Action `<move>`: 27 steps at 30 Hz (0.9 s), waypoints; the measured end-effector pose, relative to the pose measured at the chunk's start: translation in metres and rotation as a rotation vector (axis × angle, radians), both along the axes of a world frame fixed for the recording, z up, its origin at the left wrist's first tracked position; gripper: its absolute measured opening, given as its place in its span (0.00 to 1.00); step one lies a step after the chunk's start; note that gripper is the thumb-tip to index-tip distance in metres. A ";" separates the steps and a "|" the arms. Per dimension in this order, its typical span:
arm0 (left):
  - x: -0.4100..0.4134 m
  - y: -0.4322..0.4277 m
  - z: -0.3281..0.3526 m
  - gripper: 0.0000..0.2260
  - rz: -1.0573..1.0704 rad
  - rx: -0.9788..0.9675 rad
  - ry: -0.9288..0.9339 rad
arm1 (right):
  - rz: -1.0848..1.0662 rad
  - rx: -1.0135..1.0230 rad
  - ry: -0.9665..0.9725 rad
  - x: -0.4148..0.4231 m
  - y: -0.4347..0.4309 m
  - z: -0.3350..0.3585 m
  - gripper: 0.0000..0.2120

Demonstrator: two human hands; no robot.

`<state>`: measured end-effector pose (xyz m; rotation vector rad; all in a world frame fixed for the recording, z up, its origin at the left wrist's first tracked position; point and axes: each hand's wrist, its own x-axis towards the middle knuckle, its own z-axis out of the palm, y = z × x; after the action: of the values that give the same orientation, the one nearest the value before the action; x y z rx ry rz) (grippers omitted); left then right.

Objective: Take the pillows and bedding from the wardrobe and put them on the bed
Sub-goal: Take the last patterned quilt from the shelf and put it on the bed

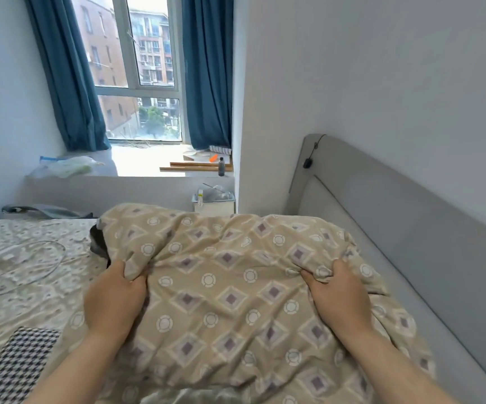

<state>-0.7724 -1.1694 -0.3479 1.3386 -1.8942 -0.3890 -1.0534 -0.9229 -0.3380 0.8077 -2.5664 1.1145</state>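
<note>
So the quilt (230, 287) is already out of the wardrobe and down on the bed (17, 287), bunched at the head end just beside the headboard (396, 228). Your left hand (113, 295) grips a fold near its left edge, and your right hand (338, 290) grips another fold on the headboard side. The fingers (313, 282) of both hands are curled tight into the cloth.

That part of the job looks mostly done. The quilt is still a heap, so what remains for it is probably spreading or straightening.

I can't make out any pillow for certain. A checked cloth (17, 365) lies on the sheet at your lower left, and something dark (98, 246) pokes out from under the quilt's far left corner, but I can't tell what either one is. The wardrobe is out of view, so I can't tell you what is left inside it.

As it lies, the heap's long axis seems to run away from you toward the window (148, 83), alongside the headboard. Its far end is rounded and folded over. The near end runs out of view below you.
</note>
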 end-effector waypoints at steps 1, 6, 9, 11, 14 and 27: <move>-0.007 0.001 -0.018 0.10 -0.002 0.019 -0.010 | 0.000 0.015 -0.014 -0.006 -0.001 -0.018 0.25; -0.031 -0.001 -0.132 0.13 0.019 0.158 -0.086 | 0.024 0.147 -0.145 -0.028 -0.006 -0.128 0.24; -0.039 -0.011 -0.196 0.17 0.032 0.217 -0.113 | -0.004 0.176 -0.233 -0.032 -0.011 -0.194 0.25; -0.038 -0.017 -0.237 0.18 0.030 0.231 -0.149 | -0.012 0.202 -0.296 -0.029 -0.015 -0.237 0.25; -0.024 -0.015 -0.287 0.20 0.032 0.245 -0.211 | -0.025 0.263 -0.385 -0.012 -0.013 -0.293 0.25; 0.007 -0.001 -0.378 0.27 0.119 0.499 -0.329 | -0.130 0.384 -0.528 0.007 0.005 -0.391 0.29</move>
<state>-0.7653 -1.1699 -0.7255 1.9326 -2.0474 -0.6420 -1.0459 -0.9182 -0.7286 0.4435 -3.2870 0.8973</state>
